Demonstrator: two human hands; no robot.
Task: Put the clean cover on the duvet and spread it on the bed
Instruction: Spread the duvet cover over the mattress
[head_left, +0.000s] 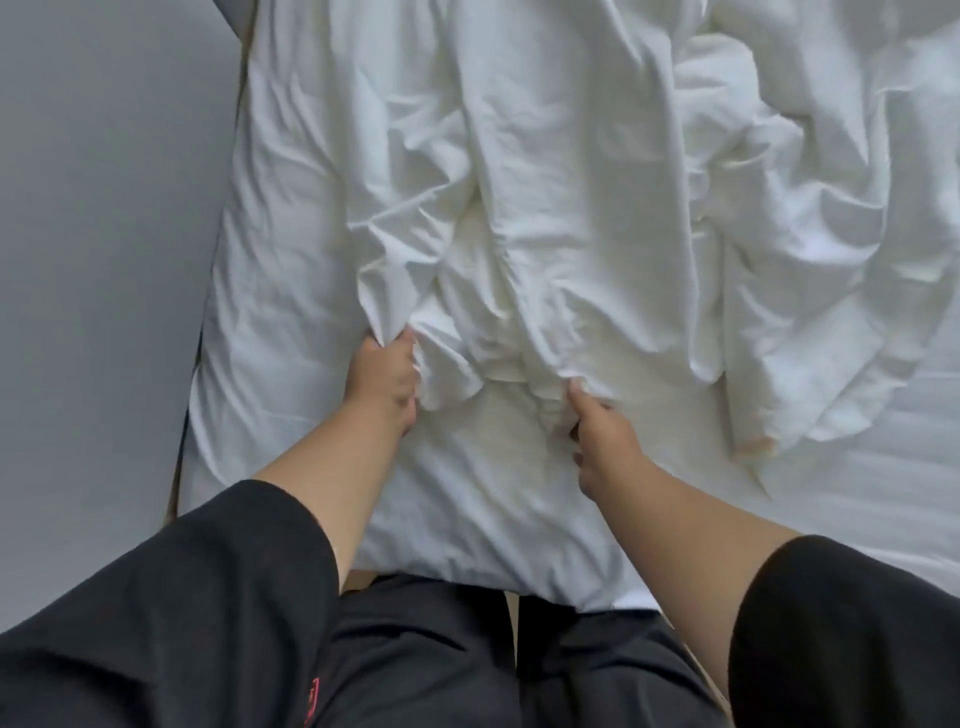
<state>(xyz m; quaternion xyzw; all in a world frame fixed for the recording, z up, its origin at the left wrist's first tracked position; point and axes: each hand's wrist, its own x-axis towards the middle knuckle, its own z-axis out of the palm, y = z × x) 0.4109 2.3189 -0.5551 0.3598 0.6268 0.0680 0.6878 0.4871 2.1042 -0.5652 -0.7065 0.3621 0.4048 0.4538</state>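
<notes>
The duvet cover (519, 208), crumpled on the bed (883, 519), is gripped in bunched folds by left hand (382, 379) and right hand (597, 436).

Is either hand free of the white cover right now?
No: the left hand and right hand each grip the bunched cover.

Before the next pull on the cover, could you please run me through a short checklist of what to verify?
1. Left hand grips the bunched edge of the cover: ok.
2. Right hand pinches the cover's edge: ok.
3. Cover drawn over the near end of the duvet: not ok; the near end lies bare in front of the hands.
4. Cover smooth: not ok; it is heavily creased and heaped toward the far right.
5. Duvet corners seated in the cover's corners: cannot tell; they are hidden.
6. Duvet resting on the bed: ok, though its near edge overhangs.
</notes>
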